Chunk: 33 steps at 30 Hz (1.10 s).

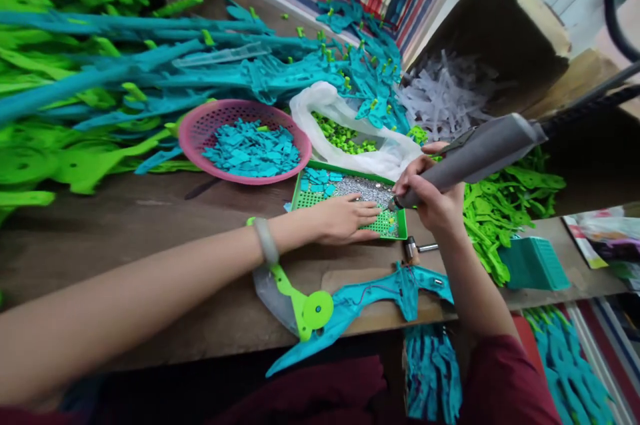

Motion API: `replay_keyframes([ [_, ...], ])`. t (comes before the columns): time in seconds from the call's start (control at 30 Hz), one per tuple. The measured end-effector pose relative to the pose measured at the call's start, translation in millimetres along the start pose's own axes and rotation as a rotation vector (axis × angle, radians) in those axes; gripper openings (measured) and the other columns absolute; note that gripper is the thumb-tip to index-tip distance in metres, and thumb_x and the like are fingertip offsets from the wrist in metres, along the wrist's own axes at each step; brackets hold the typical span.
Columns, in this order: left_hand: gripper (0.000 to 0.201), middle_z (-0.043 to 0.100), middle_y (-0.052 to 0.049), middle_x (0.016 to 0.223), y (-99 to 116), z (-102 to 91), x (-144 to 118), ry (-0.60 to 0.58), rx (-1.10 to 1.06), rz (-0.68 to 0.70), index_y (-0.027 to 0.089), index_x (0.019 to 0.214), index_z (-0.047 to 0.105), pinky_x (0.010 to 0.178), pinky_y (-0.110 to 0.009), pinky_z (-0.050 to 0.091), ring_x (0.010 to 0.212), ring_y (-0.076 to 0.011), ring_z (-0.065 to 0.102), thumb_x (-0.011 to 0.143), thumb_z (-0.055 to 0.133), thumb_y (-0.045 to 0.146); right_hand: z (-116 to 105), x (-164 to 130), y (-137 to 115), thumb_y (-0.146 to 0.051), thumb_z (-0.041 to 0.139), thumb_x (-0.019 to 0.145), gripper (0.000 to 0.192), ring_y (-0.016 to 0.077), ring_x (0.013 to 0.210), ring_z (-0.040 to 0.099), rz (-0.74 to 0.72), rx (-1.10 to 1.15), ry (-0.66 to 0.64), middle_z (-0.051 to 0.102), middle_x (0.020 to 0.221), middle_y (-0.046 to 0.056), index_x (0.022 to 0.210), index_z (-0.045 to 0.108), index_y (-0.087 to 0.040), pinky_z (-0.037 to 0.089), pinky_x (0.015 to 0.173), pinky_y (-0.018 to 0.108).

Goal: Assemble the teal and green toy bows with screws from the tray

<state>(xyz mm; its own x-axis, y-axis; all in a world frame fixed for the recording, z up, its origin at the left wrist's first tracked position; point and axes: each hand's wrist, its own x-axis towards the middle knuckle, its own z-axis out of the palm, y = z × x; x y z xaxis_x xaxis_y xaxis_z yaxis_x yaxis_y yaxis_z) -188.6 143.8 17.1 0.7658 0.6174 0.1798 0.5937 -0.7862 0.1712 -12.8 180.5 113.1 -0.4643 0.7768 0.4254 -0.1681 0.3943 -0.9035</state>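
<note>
A: Where are the hands; what do they have?

B: The right hand [434, 195] is wrapped shut around a grey electric screwdriver [475, 153], tip angled down at the near right corner of the green tray [397, 230]; the left hand [345, 218] lies flat and open on that tray, fingers spread among the small silver screws [361, 188], gripping nothing that I can see.

A: Why flat like that?

B: Probably to steady the tray and sort screws toward the tip; that's my reading.

A: And the tray itself?

B: Mid-table, just near of a white bag of green pegs [343, 137]; a pink basket [197, 138] of teal pieces sits to its left.

A: Anything near the person?

B: A teal toy part [385, 292] with a lime-green piece [305, 308] lies at the near table [150, 225] edge, within easy reach; finished teal and green parts pile up far left; a small hammer [415, 250] rests just near of the tray.
</note>
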Motion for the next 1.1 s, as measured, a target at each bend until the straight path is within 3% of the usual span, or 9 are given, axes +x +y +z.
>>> replay_keyframes([
  [0.1,0.059,0.060,-0.018,0.144,-12,-1.5,-15,0.057,0.097,-0.051,0.007,0.130,0.065,0.120,-0.043,0.028,0.141,-0.0272,0.051,0.105,0.040,0.054,-3,-9,7,-0.038,0.071,0.087,0.033,0.0144,0.059,0.067,0.060,-0.029,0.076,0.067,0.069,-0.006,0.113,0.054,-0.025,0.056,0.061,0.029],
  [0.3,0.049,0.058,-0.015,0.147,-14,-7.3,-19,0.052,0.188,-0.049,0.014,0.128,0.068,0.122,-0.045,0.029,0.143,-0.0272,0.048,0.102,0.051,0.052,13,-17,46,-0.039,0.083,0.075,0.052,0.0119,0.061,0.060,0.005,-0.133,0.154,0.061,0.071,-0.008,0.116,0.053,-0.026,0.051,0.060,0.027],
  [0.43,0.043,0.061,-0.023,0.141,15,-20.7,-40,0.216,0.250,-0.147,0.004,0.121,0.070,0.115,-0.050,0.040,0.139,-0.0343,0.052,0.103,0.052,0.039,24,-17,66,-0.038,0.073,0.083,0.042,0.0109,0.057,0.058,-0.060,-0.126,0.276,0.058,0.070,-0.009,0.117,0.052,-0.027,0.051,0.060,0.028],
  [0.53,0.030,0.072,-0.013,0.127,54,-26.3,-85,0.394,0.176,-0.117,0.009,0.118,0.071,0.106,-0.041,0.050,0.124,-0.0259,0.064,0.103,0.048,0.023,28,-16,79,-0.038,0.068,0.085,0.039,0.0107,0.048,0.053,-0.063,-0.039,0.335,0.051,0.063,-0.011,0.118,0.051,-0.028,0.047,0.052,0.026],
  [0.6,0.029,0.073,-0.010,0.125,80,-21.3,-119,0.498,0.062,-0.122,0.012,0.119,0.070,0.107,-0.037,0.049,0.122,-0.0225,0.064,0.103,0.047,0.020,30,-14,86,-0.041,0.068,0.083,0.040,0.0108,0.046,0.051,-0.035,-0.018,0.352,0.049,0.061,-0.011,0.117,0.051,-0.028,0.046,0.049,0.026],
  [0.77,0.046,0.070,-0.007,0.134,119,11.5,-167,0.463,-0.084,-0.086,0.016,0.119,0.071,0.123,-0.037,0.034,0.133,-0.0220,0.056,0.105,0.042,0.049,32,-13,96,-0.043,0.069,0.079,0.040,0.0110,0.044,0.049,-0.003,-0.030,0.362,0.049,0.059,-0.011,0.110,0.049,-0.027,0.045,0.047,0.027],
  [0.9,0.036,0.067,-0.006,0.138,129,31.5,-163,0.455,-0.011,-0.158,0.015,0.122,0.070,0.129,-0.041,0.022,0.141,-0.0228,0.050,0.105,0.039,0.019,33,-12,94,-0.037,0.070,0.079,0.034,0.0101,0.043,0.049,-0.016,0.017,0.365,0.052,0.057,-0.012,0.104,0.048,-0.027,0.043,0.047,0.025],
  [0.97,0.041,0.064,-0.012,0.141,133,37.2,-157,0.475,0.025,-0.173,0.010,0.123,0.068,0.127,-0.043,0.026,0.142,-0.0263,0.048,0.100,0.035,0.007,34,-13,93,-0.035,0.070,0.079,0.033,0.0098,0.043,0.049,-0.017,0.024,0.373,0.053,0.056,-0.012,0.102,0.049,-0.026,0.043,0.047,0.024],
  [1.1,0.042,0.060,-0.017,0.144,137,44.8,-148,0.539,0.050,-0.184,0.006,0.128,0.065,0.122,-0.046,0.037,0.142,-0.0298,0.049,0.095,0.038,0.002,34,-14,96,-0.032,0.070,0.078,0.033,0.0100,0.042,0.049,-0.031,0.043,0.391,0.053,0.056,-0.012,0.103,0.049,-0.026,0.043,0.046,0.024],
])
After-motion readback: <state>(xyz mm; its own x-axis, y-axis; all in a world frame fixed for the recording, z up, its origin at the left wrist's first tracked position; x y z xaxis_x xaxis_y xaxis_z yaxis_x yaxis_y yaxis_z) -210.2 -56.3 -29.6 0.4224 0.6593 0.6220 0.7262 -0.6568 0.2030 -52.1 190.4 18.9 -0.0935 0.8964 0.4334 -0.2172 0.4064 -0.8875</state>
